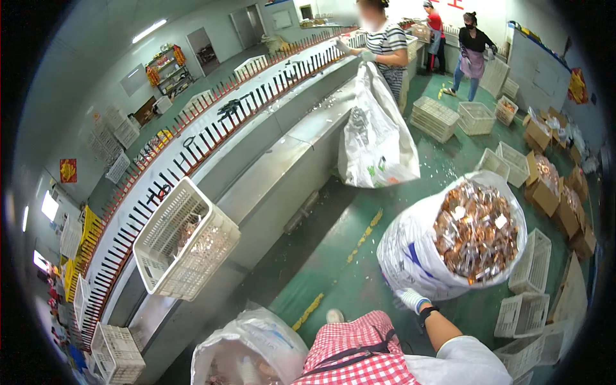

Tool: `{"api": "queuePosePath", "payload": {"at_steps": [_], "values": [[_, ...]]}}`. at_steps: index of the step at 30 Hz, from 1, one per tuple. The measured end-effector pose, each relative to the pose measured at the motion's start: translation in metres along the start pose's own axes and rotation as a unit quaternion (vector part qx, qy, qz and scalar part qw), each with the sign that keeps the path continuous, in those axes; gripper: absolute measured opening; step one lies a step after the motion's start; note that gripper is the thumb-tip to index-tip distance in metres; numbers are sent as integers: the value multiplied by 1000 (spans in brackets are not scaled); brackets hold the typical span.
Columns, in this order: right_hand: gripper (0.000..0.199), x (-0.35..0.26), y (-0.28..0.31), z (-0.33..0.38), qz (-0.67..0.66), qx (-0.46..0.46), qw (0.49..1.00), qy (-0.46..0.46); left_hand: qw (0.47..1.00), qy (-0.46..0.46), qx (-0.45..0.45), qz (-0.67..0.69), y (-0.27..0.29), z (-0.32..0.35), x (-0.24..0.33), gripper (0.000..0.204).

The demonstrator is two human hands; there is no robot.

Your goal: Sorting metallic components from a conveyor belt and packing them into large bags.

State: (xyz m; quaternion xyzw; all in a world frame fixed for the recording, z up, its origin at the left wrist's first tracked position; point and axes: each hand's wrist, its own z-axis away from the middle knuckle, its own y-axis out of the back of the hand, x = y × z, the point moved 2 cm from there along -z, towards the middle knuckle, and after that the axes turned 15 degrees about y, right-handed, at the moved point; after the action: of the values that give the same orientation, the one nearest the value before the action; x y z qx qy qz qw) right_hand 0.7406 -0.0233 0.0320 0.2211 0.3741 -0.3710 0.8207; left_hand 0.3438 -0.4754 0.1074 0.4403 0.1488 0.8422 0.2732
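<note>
A bulging white woven sack (410, 256), filled to the brim with shiny copper-coloured and clear-wrapped pieces, leans on the floor at the right. At its near lower edge is my right hand (412, 299), in a white glove with a dark band at the wrist, its fingers closed on the sack's fabric. Close to my body at the lower left, a second white sack (282, 340) gapes with similar pieces low inside. A pale gloved shape in its mouth appears to be my left hand (247, 370); its fingers are too unclear to make out.
A long conveyor (192, 151) edged with upright pegs curves along the left. A white crate (186, 250) of clear pieces rests at its edge. A person in stripes (391, 48) stands by another white sack (375, 141). Crates (531, 263) and cardboard boxes (544, 192) line the right.
</note>
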Motion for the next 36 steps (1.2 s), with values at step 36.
{"api": "queuePosePath", "payload": {"at_steps": [36], "values": [[47,-366,210,-603,653,109,748,51,930,-56,-356,-75,-576,-217,676,26]]}}
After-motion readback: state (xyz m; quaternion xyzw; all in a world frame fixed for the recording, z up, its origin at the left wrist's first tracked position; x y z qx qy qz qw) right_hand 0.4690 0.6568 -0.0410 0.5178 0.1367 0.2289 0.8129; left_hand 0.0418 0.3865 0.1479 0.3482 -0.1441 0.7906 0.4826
